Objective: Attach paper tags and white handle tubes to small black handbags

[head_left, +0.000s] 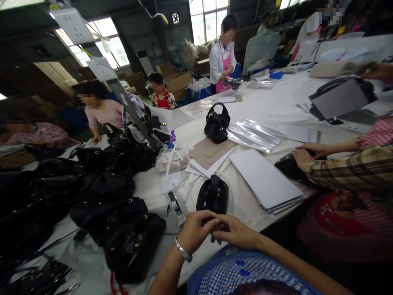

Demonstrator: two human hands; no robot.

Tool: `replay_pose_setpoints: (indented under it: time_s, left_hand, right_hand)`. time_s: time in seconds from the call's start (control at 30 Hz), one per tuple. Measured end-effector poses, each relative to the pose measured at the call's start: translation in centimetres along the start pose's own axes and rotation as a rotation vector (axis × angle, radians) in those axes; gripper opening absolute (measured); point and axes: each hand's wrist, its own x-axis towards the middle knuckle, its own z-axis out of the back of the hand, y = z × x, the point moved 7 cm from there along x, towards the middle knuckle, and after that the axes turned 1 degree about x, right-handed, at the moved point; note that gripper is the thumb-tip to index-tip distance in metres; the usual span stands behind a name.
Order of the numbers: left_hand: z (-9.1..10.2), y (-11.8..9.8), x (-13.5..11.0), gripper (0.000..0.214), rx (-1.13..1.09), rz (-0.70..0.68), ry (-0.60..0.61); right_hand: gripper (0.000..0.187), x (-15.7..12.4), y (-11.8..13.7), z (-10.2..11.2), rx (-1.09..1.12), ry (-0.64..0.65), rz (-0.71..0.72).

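My left hand (196, 229), with a silver bracelet at the wrist, meets my right hand (235, 232) at the table's near edge. Both have curled fingers with the tips brought together; anything small between them is hidden. Just beyond the fingers stands a small black handbag (212, 194), its handle up, touching neither hand as far as I can see. A metal tape dispenser (177, 207) lies to the left of that bag.
Many black handbags (101, 196) are heaped at left. White boards (265, 178) are stacked at right, near a co-worker's hands (307, 155) on a black item. Another black handbag (216, 123) and clear plastic sheets (256, 134) lie farther back. A metal post (132, 108) rises left.
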Motion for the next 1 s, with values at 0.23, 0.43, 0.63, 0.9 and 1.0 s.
replay_pose_setpoints:
  time_s: [0.23, 0.43, 0.63, 0.9, 1.0]
  left_hand:
    - [2.2, 5.2, 0.4, 0.025, -0.059, 0.086, -0.072]
    - [-0.8, 13.7, 1.0, 0.018, 0.056, 0.210, -0.331]
    - [-3.6, 15.6, 0.9, 0.023, 0.067, 0.189, -0.598]
    - [-3.9, 15.6, 0.9, 0.017, -0.058, 0.194, -0.664]
    - [-4.2, 15.9, 0.9, 0.015, -0.168, 0.192, -0.685]
  right_hand:
    - [0.031, -1.7, 0.0, 4.3, -0.171, -0.354, -0.080]
    - [0.024, -2.3, 1.4, 5.6, -0.542, -0.486, 0.043]
    - [0.026, -2.2, 0.6, 5.0, -0.561, -0.503, 0.055]
    - [0.031, -1.3, -1.2, 4.6, -0.483, -0.474, -0.052]
    - [0.032, -0.9, -1.5, 4.5, -0.486, -0.455, -0.045]
